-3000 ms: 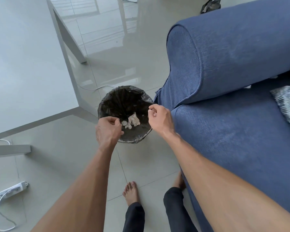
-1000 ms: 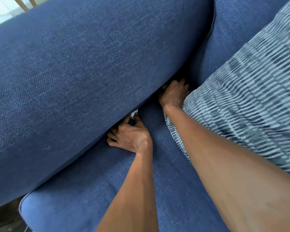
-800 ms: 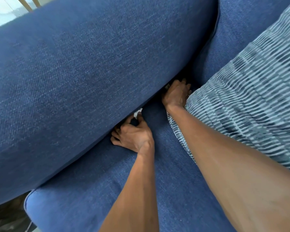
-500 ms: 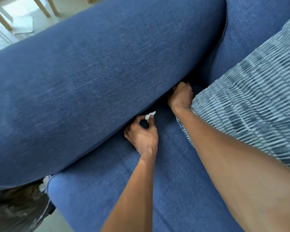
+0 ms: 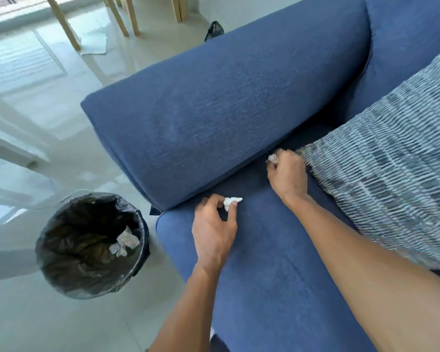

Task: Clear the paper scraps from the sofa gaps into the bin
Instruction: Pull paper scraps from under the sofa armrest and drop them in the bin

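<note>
Blue sofa (image 5: pixel 239 102), striped cushion (image 5: pixel 381 179) on the seat at right. Bin (image 5: pixel 61 283) with black liner on the floor just beside the sofa arm, crumpled scraps (image 5: pixel 125 241) inside. Left hand (image 5: pixel 214 229) over the seat, grip pinching a white scrap (image 5: pixel 231 200). Right hand (image 5: pixel 288 174) near the gap, grip closed around another scrap (image 5: pixel 272 158).

White crumpled scraps (image 5: pixel 231 202) (image 5: pixel 273 158) above blue sofa (image 5: pixel 277 275); black-lined bin (image 5: pixel 61 280) on floor alongside.

Open floor (image 5: pixel 61 321) around bin (image 5: pixel 48 262); armrest (image 5: pixel 214 118) flanks it.
</note>
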A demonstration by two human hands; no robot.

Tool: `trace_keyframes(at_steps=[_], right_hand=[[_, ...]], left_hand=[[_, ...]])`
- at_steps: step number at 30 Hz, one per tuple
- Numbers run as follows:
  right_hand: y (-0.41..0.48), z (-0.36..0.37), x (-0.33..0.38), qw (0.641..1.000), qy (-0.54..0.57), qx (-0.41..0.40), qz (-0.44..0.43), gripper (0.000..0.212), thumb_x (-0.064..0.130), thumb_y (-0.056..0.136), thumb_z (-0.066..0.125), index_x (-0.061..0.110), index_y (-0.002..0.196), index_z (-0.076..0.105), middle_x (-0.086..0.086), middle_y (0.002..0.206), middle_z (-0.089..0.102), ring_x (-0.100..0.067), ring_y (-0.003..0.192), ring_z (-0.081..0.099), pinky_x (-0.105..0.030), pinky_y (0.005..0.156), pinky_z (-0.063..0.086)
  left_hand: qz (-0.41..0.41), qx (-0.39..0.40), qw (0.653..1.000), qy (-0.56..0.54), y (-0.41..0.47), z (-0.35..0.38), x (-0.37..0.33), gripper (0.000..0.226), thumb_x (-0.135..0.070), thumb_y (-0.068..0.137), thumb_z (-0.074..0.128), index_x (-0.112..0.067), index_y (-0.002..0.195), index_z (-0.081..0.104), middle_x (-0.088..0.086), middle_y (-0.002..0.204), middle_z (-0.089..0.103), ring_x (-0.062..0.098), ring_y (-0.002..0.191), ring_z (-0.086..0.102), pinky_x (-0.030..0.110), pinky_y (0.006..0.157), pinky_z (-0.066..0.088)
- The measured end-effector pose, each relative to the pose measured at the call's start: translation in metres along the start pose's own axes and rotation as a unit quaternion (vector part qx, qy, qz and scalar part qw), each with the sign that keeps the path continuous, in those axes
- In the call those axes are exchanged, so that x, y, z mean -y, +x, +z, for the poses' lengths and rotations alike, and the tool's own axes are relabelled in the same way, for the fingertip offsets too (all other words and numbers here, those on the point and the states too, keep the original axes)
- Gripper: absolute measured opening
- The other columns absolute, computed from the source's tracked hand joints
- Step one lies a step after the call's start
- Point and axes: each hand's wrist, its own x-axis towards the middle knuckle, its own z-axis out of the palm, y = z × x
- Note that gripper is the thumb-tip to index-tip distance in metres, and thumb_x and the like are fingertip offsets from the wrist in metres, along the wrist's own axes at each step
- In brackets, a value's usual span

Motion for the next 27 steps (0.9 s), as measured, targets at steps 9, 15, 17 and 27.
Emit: trace_keyframes(at_steps=[9,15,17,27], right_hand=[[-0.138,0.017,0.098,0.997,0.055,0.043,-0.017,0.015,0.024,0.094,0.062,0.009,0.092,0.066,-0.007,0.089,0.067,-0.029,0.082,0.062,-0.032,0.063,0.045],[-0.207,0.047,0.173,0.985,0.116,0.100,-0.081,0.011,0.018,0.091,0.062,0.009,0.093,0.068,-0.005,0.089,0.068,-0.025,0.079,0.062,-0.038,0.067,0.051],[-0.221,0.059,0.193,0.981,0.119,0.112,-0.106,0.009,0.017,0.090,0.063,0.010,0.091,0.069,-0.005,0.087,0.069,-0.025,0.080,0.061,-0.039,0.069,0.051],[-0.250,0.105,0.242,0.969,0.092,0.175,-0.148,0.010,0.019,0.088,0.066,0.015,0.094,0.072,-0.004,0.087,0.071,-0.024,0.080,0.064,-0.039,0.067,0.055]], left_hand=[[-0.060,-0.057,0.995,0.062,-0.052,-0.150,0.098,0.024,-0.041,0.093,0.066,-0.018,0.094,0.067,-0.002,0.092,0.069,0.020,0.089,0.067,0.035,0.078,0.052],[-0.134,-0.093,0.985,0.060,-0.069,-0.238,0.161,0.021,-0.037,0.093,0.067,-0.016,0.094,0.068,0.001,0.084,0.067,0.025,0.085,0.065,0.041,0.075,0.054],[-0.163,-0.107,0.979,0.054,-0.069,-0.258,0.180,0.021,-0.037,0.092,0.068,-0.016,0.091,0.066,-0.001,0.074,0.060,0.024,0.077,0.061,0.034,0.063,0.047],[-0.219,-0.141,0.965,0.019,-0.038,-0.282,0.222,0.024,-0.037,0.090,0.071,-0.017,0.103,0.071,-0.005,0.079,0.064,0.023,0.087,0.067,0.029,0.071,0.046]])
